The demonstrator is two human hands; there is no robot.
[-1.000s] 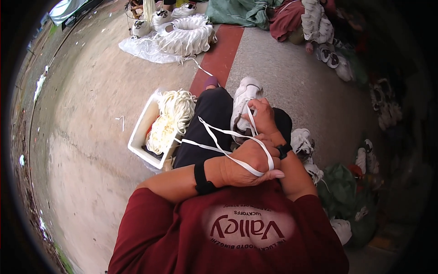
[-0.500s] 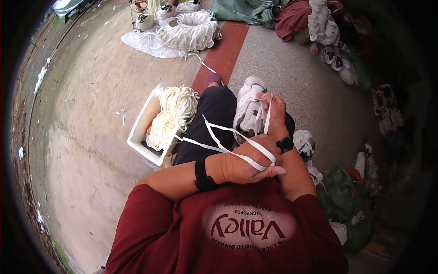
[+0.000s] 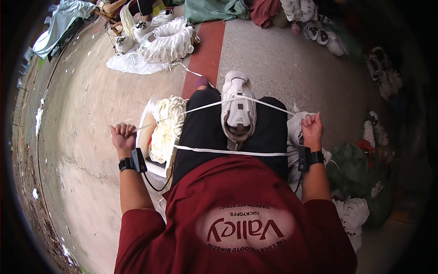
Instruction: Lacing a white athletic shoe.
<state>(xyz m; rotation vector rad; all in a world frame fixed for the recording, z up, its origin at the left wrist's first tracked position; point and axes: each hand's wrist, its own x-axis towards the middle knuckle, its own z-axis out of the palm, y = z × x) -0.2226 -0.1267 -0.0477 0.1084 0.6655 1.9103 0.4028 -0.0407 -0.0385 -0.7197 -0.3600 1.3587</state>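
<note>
A white sneaker [image 3: 231,108] with grey-brown trim rests on my lap between my dark-trousered thighs, toe pointing away. One white shoelace [image 3: 269,106] passes across its upper and stretches out to both sides. Out to the left, beside the lace box, my left hand [image 3: 122,138] is closed on one end of it. My right hand [image 3: 312,129] grips the other end, level with the sneaker's heel. Both lengths look taut. Another flat white lace [image 3: 232,151] lies across my thighs, nearer my body.
A white box [image 3: 157,170] holding a bundle of cream laces [image 3: 168,121] stands by my left thigh. White shoes [image 3: 294,132] lie beside my right thigh, near a green sack [image 3: 351,166]. Farther off are a ring of white shoes [image 3: 175,45] and a green cloth [image 3: 214,10].
My hands were close together near the sneaker, with the lace looped loosely over my left hand. They have since spread wide apart, drawing the lace straight to each side.
</note>
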